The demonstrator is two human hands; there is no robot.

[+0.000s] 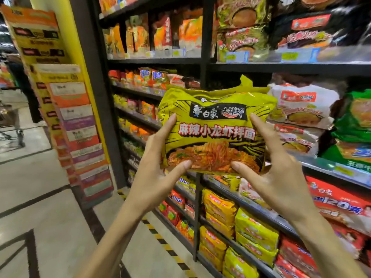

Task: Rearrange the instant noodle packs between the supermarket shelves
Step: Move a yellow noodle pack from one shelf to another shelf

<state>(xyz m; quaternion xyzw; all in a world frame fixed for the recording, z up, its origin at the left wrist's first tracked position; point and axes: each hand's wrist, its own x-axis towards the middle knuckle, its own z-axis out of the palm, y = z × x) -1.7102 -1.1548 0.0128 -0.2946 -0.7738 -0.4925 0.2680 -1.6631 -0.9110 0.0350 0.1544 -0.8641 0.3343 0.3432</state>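
A large yellow instant noodle multipack point(216, 125) with black rays and red Chinese lettering hangs in the air in front of the shelves, face towards me. My left hand point(158, 163) grips its lower left edge, thumb under the bottom and a finger along the side. My right hand point(269, 163) holds the lower right edge in the same way. Behind the pack, white noodle packs point(301, 109) are stacked on the middle shelf point(325, 167). Lower shelves carry yellow packs point(253, 231) and red packs point(341, 201).
Black shelf uprights point(206, 47) divide the bays. The upper shelf holds olive-yellow packs point(243, 31) and black packs point(309, 31). A green pack point(353, 127) lies at the right. A yellow pillar with a stack of coloured boxes point(78, 127) stands left. Tiled aisle floor point(36, 197) stretches lower left, with a cart point(10, 125) beyond.
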